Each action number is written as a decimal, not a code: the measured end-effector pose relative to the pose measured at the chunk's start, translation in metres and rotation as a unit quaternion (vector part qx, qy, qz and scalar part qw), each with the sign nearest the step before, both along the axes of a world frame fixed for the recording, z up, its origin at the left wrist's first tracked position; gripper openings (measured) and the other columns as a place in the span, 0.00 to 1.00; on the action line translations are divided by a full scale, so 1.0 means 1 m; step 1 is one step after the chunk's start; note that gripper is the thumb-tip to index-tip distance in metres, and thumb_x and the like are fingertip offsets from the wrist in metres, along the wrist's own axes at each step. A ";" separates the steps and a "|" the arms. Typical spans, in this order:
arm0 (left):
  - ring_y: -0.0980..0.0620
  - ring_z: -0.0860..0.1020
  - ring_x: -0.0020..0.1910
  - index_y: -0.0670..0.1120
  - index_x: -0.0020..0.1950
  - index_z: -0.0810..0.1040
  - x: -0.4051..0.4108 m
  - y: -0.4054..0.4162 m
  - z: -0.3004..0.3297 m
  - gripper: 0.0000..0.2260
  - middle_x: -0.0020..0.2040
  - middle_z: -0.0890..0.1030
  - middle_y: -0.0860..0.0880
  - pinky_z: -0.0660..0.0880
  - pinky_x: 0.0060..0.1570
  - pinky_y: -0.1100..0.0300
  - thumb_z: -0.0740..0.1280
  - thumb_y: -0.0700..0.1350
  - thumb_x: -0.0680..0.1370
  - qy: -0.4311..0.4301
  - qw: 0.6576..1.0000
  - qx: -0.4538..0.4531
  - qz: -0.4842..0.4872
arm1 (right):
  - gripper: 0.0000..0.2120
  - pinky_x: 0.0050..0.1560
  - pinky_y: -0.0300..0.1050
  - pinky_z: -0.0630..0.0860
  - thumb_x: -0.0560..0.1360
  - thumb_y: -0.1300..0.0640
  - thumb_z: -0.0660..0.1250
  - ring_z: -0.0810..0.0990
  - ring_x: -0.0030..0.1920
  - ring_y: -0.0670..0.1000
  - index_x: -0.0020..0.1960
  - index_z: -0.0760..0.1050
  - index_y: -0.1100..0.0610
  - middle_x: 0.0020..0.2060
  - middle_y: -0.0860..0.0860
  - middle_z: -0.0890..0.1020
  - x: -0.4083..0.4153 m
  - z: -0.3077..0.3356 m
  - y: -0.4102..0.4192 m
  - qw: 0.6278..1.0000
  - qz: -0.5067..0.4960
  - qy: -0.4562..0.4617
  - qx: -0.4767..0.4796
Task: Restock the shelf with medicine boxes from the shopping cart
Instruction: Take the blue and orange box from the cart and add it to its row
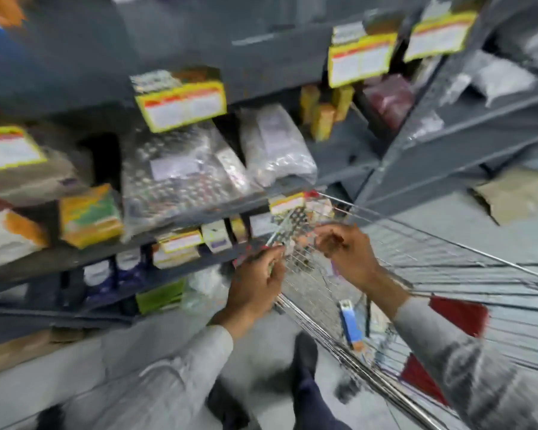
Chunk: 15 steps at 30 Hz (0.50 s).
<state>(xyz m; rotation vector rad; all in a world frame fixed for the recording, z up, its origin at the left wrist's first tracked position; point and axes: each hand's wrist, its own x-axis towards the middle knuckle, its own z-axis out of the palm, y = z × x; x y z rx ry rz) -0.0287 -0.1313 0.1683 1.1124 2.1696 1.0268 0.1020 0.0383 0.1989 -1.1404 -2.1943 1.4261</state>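
Observation:
The frame is motion-blurred. My left hand (257, 282) and my right hand (345, 254) meet over the near corner of the wire shopping cart (448, 262). Between them they hold a silver pack of blister strips (288, 232), the left hand at its lower end, the right at its side. The grey metal shelf (180, 212) stands just left of it, with boxes and bagged strips on its levels. A blue and white box (350, 322) lies low inside the cart.
Clear bags of blister strips (180, 172) and a yellow-green box (89, 215) fill the middle level. Yellow labelled cartons (182, 102) hang at the shelf edges. A second shelf unit (479, 119) stands on the right with a brown cardboard piece (516, 193) on the floor.

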 end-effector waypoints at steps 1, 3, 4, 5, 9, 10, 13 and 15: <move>0.52 0.78 0.64 0.51 0.70 0.78 0.011 0.010 -0.023 0.17 0.65 0.82 0.50 0.75 0.62 0.60 0.60 0.51 0.82 0.045 0.996 -0.051 -0.056 | 0.08 0.51 0.50 0.81 0.71 0.53 0.69 0.85 0.44 0.52 0.48 0.85 0.49 0.43 0.47 0.87 0.017 -0.018 0.014 0.999 -0.004 -0.048 -0.008; 0.48 0.72 0.72 0.51 0.73 0.74 0.031 0.028 -0.060 0.23 0.71 0.77 0.49 0.70 0.70 0.55 0.53 0.55 0.81 0.104 0.973 -0.145 -0.149 | 0.06 0.55 0.47 0.79 0.73 0.53 0.70 0.86 0.51 0.56 0.48 0.84 0.51 0.46 0.51 0.86 0.050 -0.057 0.036 0.986 -0.006 -0.161 -0.044; 0.47 0.68 0.75 0.50 0.75 0.72 0.040 0.035 -0.074 0.25 0.74 0.75 0.49 0.65 0.73 0.53 0.51 0.57 0.81 0.120 0.956 -0.192 -0.186 | 0.07 0.57 0.47 0.78 0.74 0.55 0.72 0.85 0.55 0.57 0.51 0.84 0.54 0.49 0.54 0.87 0.066 -0.078 0.043 0.975 -0.008 -0.210 -0.068; 0.46 0.64 0.78 0.49 0.77 0.68 0.049 0.041 -0.085 0.26 0.77 0.71 0.48 0.60 0.76 0.51 0.51 0.57 0.82 0.131 0.938 -0.236 -0.218 | 0.09 0.56 0.46 0.77 0.74 0.56 0.73 0.84 0.57 0.58 0.54 0.84 0.55 0.51 0.56 0.87 0.079 -0.097 0.046 0.965 -0.010 -0.247 -0.088; 0.49 0.53 0.82 0.46 0.81 0.60 0.067 0.057 -0.119 0.29 0.82 0.62 0.48 0.48 0.80 0.47 0.51 0.59 0.83 0.169 0.900 -0.301 -0.265 | 0.12 0.40 0.42 0.76 0.71 0.61 0.72 0.85 0.52 0.57 0.54 0.82 0.55 0.48 0.59 0.85 0.124 -0.168 0.038 0.922 -0.016 -0.359 -0.141; 0.48 0.55 0.82 0.46 0.81 0.61 0.067 0.058 -0.125 0.30 0.81 0.63 0.47 0.50 0.80 0.47 0.51 0.60 0.82 0.185 0.901 -0.293 -0.260 | 0.13 0.43 0.43 0.79 0.71 0.62 0.72 0.85 0.52 0.58 0.55 0.81 0.55 0.49 0.60 0.85 0.134 -0.187 0.034 0.918 -0.014 -0.368 -0.149; 0.47 0.60 0.80 0.44 0.79 0.64 0.065 0.056 -0.135 0.32 0.78 0.69 0.45 0.59 0.77 0.48 0.53 0.61 0.81 0.203 0.911 -0.255 -0.252 | 0.16 0.55 0.49 0.78 0.73 0.61 0.72 0.83 0.57 0.62 0.60 0.80 0.59 0.55 0.63 0.85 0.154 -0.235 0.013 0.905 0.013 -0.406 -0.126; 0.46 0.63 0.79 0.44 0.79 0.65 0.065 0.055 -0.136 0.32 0.77 0.71 0.44 0.64 0.75 0.49 0.54 0.61 0.80 0.214 0.914 -0.240 -0.246 | 0.17 0.53 0.49 0.78 0.75 0.57 0.71 0.83 0.56 0.63 0.62 0.79 0.61 0.56 0.62 0.85 0.162 -0.261 -0.004 0.898 0.030 -0.426 -0.109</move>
